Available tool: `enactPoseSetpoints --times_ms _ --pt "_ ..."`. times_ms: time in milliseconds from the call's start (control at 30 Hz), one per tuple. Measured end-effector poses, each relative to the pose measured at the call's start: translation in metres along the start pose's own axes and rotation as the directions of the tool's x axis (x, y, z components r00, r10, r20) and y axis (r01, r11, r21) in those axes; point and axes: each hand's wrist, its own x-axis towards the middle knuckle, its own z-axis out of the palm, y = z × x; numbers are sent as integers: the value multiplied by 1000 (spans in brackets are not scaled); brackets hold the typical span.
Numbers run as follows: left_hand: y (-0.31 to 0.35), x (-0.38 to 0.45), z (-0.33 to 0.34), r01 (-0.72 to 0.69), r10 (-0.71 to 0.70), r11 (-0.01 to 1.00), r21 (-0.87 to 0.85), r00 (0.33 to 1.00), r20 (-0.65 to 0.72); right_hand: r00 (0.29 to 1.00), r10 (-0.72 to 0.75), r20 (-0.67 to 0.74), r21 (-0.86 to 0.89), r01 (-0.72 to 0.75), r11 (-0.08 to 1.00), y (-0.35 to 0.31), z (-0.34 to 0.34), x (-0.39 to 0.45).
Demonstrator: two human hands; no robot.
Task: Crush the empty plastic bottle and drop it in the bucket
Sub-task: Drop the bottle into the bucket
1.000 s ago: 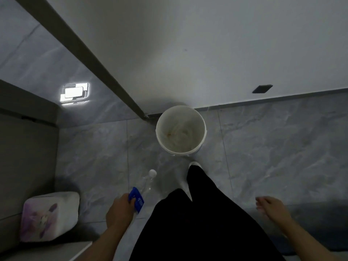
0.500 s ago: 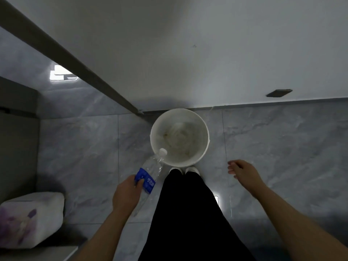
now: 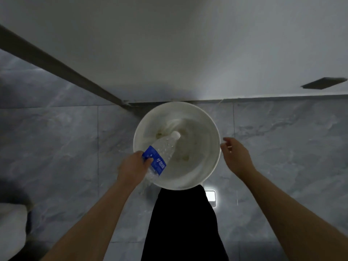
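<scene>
A white bucket (image 3: 212, 166) stands on the grey tiled floor against the wall, straight below me. My left hand (image 3: 131, 166) grips a clear plastic bottle (image 3: 162, 147) by its blue label. The bottle tilts over the bucket's left rim, its white cap pointing into the bucket's middle. My right hand (image 3: 237, 157) hovers just outside the bucket's right rim with fingers apart and nothing in it. The bucket's stained inner bottom shows beyond the cap.
A white wall (image 3: 188, 44) rises behind the bucket, with a dark outlet (image 3: 323, 83) low on the right. A dark strip (image 3: 62, 68) runs diagonally at left. A pale object (image 3: 11, 228) sits at the lower left. My black trouser legs (image 3: 184, 223) stand below the bucket.
I have stepped closer, so the bucket looks larger. My left hand carried the bottle up and right over the bucket's rim. My right hand rose toward the bucket's right side.
</scene>
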Motion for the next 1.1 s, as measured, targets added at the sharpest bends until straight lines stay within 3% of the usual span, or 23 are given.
enactPoseSetpoints --times_ms 167,400,500,667,833,1100 --pt "9 68 50 -59 59 998 -6 998 29 998 -49 -38 8 49 999 29 41 61" --pt "7 136 107 -97 85 993 70 983 163 959 -259 -117 159 276 948 51 66 80" --pt "2 165 124 -74 58 995 62 973 225 949 -272 -156 217 302 928 51 68 80" --pt "-1 208 152 -213 154 961 178 943 295 954 -258 -156 277 293 915 50 68 81" --pt "-4 246 179 -259 152 932 253 914 376 955 -248 -164 315 289 904 56 71 84" --pt "-18 281 214 -296 187 894 336 929 320 956 -212 -204 423 282 861 70 76 87"
